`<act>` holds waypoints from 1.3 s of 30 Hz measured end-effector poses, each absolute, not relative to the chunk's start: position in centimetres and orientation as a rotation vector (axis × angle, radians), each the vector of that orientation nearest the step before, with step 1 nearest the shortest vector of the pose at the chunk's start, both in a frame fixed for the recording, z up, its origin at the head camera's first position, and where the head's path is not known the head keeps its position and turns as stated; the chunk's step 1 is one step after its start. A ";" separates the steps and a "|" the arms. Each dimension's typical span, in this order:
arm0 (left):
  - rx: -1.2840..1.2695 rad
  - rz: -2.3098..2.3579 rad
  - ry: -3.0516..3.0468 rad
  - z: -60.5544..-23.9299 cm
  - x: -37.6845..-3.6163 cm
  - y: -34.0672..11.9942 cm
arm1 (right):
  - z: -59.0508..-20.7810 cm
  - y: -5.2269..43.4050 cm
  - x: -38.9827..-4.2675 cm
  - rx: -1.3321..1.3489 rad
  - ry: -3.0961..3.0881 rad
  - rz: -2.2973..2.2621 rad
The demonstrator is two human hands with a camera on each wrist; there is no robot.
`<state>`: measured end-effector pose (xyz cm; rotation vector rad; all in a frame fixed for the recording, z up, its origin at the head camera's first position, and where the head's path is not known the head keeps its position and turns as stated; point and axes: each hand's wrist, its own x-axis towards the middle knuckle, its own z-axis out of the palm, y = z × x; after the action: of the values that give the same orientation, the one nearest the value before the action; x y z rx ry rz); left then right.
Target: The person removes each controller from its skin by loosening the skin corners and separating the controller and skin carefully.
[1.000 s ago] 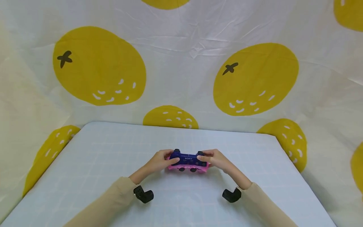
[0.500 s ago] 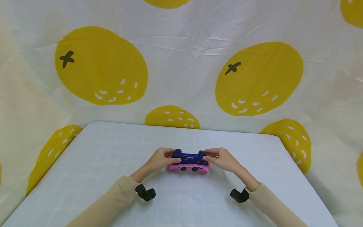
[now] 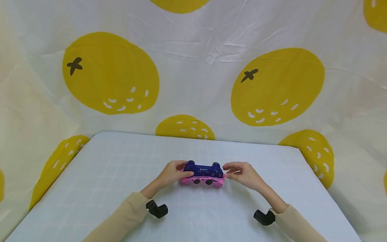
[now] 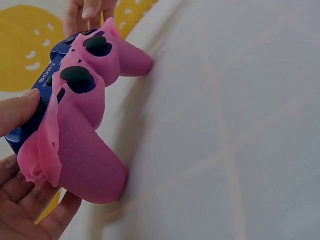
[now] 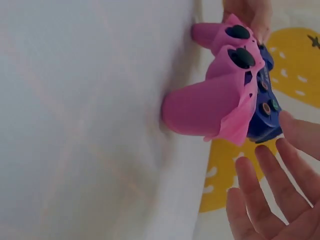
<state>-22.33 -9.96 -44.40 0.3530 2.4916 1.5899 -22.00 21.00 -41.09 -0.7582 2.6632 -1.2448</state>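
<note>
While left hand (image 3: 171,172) grips the controller (image 3: 203,172), right hand (image 3: 243,173) slack beside it, mid-table (image 3: 105,174).

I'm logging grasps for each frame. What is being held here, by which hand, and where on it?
The left hand grips the blue controller, half in its pink silicone cover, by its left end. The right hand is open beside the right end, holding nothing.

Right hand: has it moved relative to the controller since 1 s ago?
Yes. The right hand has slid off the controller to its right; its fingers are now spread, apart from the pink cover.
</note>
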 end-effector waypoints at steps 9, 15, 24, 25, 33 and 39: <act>0.365 1.582 2.503 -44.4 -23.6 -9.9 | -41.1 20.4 -20.7 -0.711 2.672 -1.289; 0.285 1.575 2.512 -44.6 -23.9 -9.7 | -41.3 19.8 -20.5 -0.751 2.706 -1.265; 0.188 1.565 2.563 -44.8 -23.9 -9.2 | -41.0 18.6 -20.5 -0.738 2.802 -1.205; 0.182 1.560 2.562 -44.8 -23.9 -9.2 | -41.0 18.5 -20.6 -0.740 2.812 -1.201; 0.190 1.532 2.527 -44.7 -23.9 -9.5 | -40.9 17.6 -20.8 -0.692 2.888 -1.119; 0.180 1.528 2.537 -44.9 -24.1 -9.6 | -40.7 16.7 -20.8 -0.712 2.998 -0.995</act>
<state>-24.09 -9.58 -44.92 0.1802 2.5373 1.5282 -20.84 16.74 -40.66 -0.7121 2.9983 -0.9952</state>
